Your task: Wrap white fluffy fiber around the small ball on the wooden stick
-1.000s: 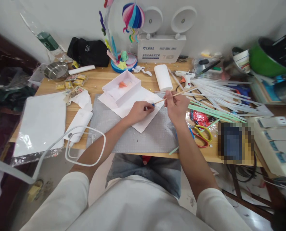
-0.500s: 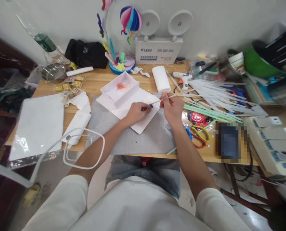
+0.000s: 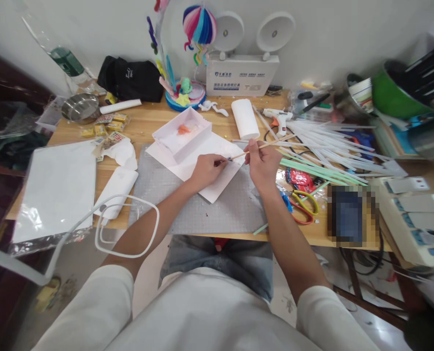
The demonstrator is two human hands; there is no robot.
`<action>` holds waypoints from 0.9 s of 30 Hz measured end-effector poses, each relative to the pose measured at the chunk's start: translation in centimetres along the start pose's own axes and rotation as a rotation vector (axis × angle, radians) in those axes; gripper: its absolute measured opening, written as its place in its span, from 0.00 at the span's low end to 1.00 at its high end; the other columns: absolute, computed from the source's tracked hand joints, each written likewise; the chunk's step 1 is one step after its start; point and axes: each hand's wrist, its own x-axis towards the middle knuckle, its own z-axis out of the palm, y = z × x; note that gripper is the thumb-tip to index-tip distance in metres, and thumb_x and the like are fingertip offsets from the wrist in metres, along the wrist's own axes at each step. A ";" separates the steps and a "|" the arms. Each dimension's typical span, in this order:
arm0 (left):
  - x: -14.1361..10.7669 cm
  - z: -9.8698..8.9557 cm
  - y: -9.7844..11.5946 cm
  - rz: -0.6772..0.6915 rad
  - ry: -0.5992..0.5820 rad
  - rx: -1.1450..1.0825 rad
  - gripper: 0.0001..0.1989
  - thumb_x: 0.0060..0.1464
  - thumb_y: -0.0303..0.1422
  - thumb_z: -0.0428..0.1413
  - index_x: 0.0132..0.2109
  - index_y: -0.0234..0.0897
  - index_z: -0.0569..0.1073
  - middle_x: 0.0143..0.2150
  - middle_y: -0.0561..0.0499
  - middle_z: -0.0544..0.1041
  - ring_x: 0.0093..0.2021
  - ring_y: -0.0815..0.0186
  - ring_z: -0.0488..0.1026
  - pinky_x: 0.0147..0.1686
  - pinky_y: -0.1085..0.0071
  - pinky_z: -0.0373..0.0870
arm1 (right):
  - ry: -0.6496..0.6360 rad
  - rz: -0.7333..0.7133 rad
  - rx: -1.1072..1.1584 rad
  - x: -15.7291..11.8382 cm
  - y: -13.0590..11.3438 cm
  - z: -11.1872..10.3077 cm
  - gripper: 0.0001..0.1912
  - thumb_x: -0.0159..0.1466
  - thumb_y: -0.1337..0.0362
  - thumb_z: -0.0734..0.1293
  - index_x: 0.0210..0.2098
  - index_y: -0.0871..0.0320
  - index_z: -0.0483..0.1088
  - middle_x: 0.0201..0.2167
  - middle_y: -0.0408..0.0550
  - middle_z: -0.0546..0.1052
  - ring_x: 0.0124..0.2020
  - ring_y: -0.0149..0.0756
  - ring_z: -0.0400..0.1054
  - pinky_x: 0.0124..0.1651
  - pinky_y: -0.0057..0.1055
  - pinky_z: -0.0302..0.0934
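My right hand [image 3: 263, 163] is closed around a thin wooden stick [image 3: 271, 143], which slants down to the left. Its lower tip meets the fingertips of my left hand [image 3: 208, 170]. Those fingers are pinched on a small dark bit [image 3: 229, 159], too small to name. Both hands are over a white board [image 3: 213, 191] that lies at an angle on a grey cutting mat [image 3: 180, 214]. At the board's back left corner stands an open white box [image 3: 176, 146] with a small orange piece [image 3: 183, 129] in it.
Right of my hands lie white and green strips [image 3: 319, 146], a hot glue gun [image 3: 278, 118] and scissors [image 3: 305, 207]. A paper roll [image 3: 245, 119] stands behind. A colourful craft piece [image 3: 186, 97] is at the back. On the left are a power bank [image 3: 117, 192] and a bagged white sheet [image 3: 58, 185].
My left fingers have shifted slightly left, and the blue bit seen at their tips now shows dark and smaller. The right hand keeps its grip on the stick, nearly in place.
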 end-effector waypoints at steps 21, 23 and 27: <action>1.4 1.6 -0.5 0.045 0.074 0.075 0.07 0.59 0.30 0.59 0.40 0.37 0.83 0.35 0.49 0.84 0.33 0.65 0.75 0.38 0.69 0.67 | 0.101 -0.091 -0.086 -0.3 0.6 -0.3 0.31 0.71 0.41 0.55 0.26 0.55 0.74 0.15 0.40 0.68 0.20 0.31 0.65 0.29 0.30 0.57; 1.4 1.6 -0.5 0.040 0.081 0.071 0.06 0.59 0.30 0.60 0.39 0.37 0.83 0.34 0.49 0.83 0.32 0.66 0.75 0.37 0.69 0.67 | 0.061 -0.137 -0.111 -0.4 0.5 -0.3 0.31 0.71 0.42 0.55 0.26 0.55 0.73 0.15 0.41 0.69 0.21 0.32 0.66 0.30 0.31 0.57; 1.4 1.4 -0.4 0.043 0.105 0.021 0.06 0.59 0.30 0.60 0.37 0.37 0.82 0.34 0.50 0.83 0.32 0.67 0.74 0.38 0.70 0.68 | -0.009 -0.189 -0.156 -0.6 0.4 -0.1 0.29 0.72 0.44 0.55 0.26 0.54 0.72 0.17 0.42 0.70 0.22 0.33 0.66 0.31 0.32 0.57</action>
